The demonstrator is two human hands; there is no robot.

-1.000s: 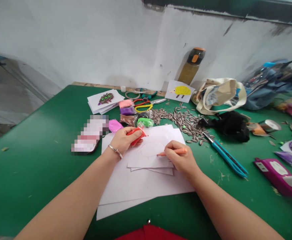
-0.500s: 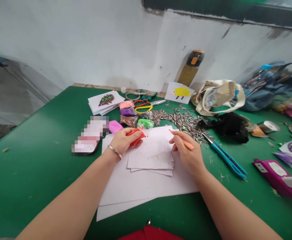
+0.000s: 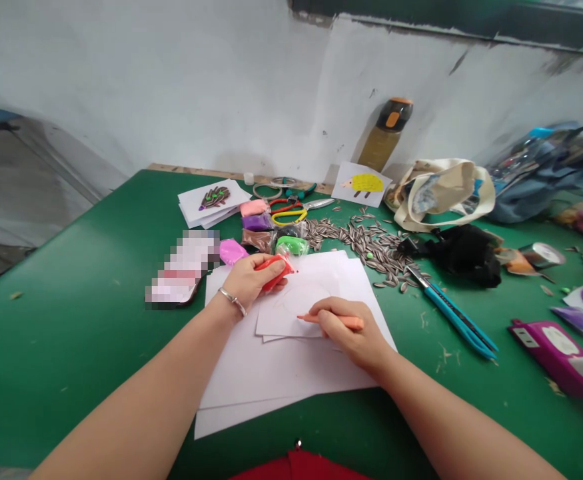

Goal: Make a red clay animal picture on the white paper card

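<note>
My left hand [image 3: 254, 283], with a silver bangle at the wrist, is closed around a small packet of red modelling clay [image 3: 274, 272]. My right hand [image 3: 348, 328] grips a slim orange pen-like tool [image 3: 354, 323]. Its thin tip, reddish at the end, points left just over the small white paper [image 3: 276, 325]; whether it touches I cannot tell. A faint rounded outline is drawn on that paper, partly covered by my right hand. Larger white sheets [image 3: 251, 383] lie beneath. Beyond my left hand are packets of green clay [image 3: 292, 245], pink clay [image 3: 232, 252] and brown clay [image 3: 258, 239].
Striped sunflower seeds [image 3: 376, 243] are scattered behind the papers. A blue utility knife [image 3: 454, 317] lies to the right, near a black cloth item [image 3: 466, 257]. Yellow-handled scissors [image 3: 291, 215], a phone [image 3: 184, 270], a hedgehog picture [image 3: 364, 185] and a bottle [image 3: 384, 137] stand or lie around.
My right hand has moved down and left with the orange tool, from the paper's upper right to over its lower part. My left hand keeps its hold on the red clay packet.
</note>
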